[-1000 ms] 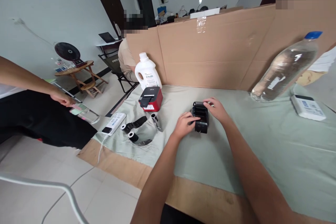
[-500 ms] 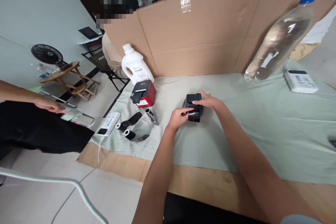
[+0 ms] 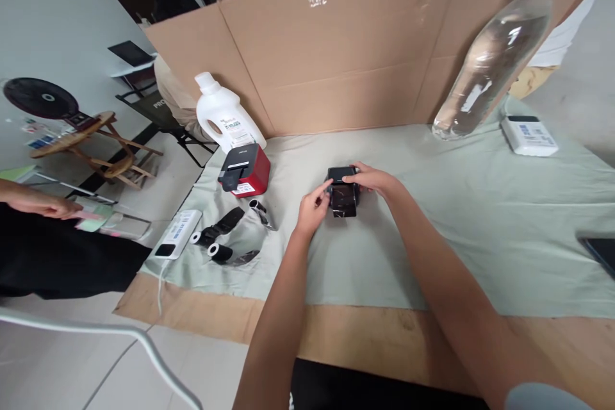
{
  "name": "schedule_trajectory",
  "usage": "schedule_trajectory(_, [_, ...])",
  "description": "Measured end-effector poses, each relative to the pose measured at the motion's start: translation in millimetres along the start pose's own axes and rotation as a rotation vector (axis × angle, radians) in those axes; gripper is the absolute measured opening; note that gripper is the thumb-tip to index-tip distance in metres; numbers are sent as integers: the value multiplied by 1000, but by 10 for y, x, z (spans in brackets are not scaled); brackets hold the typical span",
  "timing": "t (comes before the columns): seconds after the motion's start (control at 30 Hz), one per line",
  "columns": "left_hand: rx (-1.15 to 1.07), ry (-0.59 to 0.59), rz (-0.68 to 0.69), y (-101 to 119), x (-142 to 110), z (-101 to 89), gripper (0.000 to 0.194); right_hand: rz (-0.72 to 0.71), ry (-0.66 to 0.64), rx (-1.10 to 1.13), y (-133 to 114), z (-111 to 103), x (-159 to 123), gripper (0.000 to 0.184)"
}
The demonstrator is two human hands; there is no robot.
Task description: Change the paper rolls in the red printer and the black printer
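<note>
A small black box-shaped printer [image 3: 342, 173] stands on the green cloth in front of me, with a glossy dark strip [image 3: 344, 200] hanging down its front. My right hand [image 3: 369, 177] grips its right side, thumb on the top and the other fingers around the far edge. At its left side is my left hand [image 3: 314, 206], index finger stretched to the top corner and the rest curled in. The fingertips against the left side are partly hidden. Left of my hands lie several black rolls [image 3: 221, 252] with white cores and loose dark strips.
A red and black printer [image 3: 257, 170] and a white jug [image 3: 229, 116] stand at the back left. Behind runs a cardboard wall [image 3: 355, 45]. A large clear bottle [image 3: 494, 64], white boxes [image 3: 531, 136] and a phone [image 3: 600, 253] are around the cloth. Another person's hand [image 3: 48, 202] shows far left.
My left index finger has moved from the front strip up to the printer's top left corner. My right hand keeps its grip. The camera view has shifted a little to the right.
</note>
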State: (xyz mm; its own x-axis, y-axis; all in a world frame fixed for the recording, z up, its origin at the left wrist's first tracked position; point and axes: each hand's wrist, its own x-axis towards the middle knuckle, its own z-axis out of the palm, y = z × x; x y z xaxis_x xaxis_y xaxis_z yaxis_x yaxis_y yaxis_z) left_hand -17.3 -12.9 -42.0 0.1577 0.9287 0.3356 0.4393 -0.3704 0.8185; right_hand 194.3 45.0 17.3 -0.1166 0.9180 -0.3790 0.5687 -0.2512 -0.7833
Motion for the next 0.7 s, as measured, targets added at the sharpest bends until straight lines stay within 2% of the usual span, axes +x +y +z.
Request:
schedule_trajectory(0.1, [31,109,-38,-15,41,-2,45,-19,-23,59,-16,-4,-41,62])
schedule_trajectory(0.2, [77,33,-20,17,67,-20,47,-30,-47,112,-8,1,-37,53])
schedule_trajectory(0.27, [157,-28,-57,77,82,-37,50,-39,-20,128,-8,9,-13,51])
schedule_trajectory(0.4, [265,17,-180,217,102,-29,49,-15,32,116,-31,35,11,56])
schedule_trajectory(0.5, [283,12,-196,266,64,36,49,1,61,67,-54,64,-57,59])
schedule_trajectory(0.6, [321,30,-199,243,36,88,52,-3,180,-96,-140,160,-179,71])
schedule_trajectory(0.7, [357,133,-237,184,57,82,52,-3,263,-306,-317,390,-311,101])
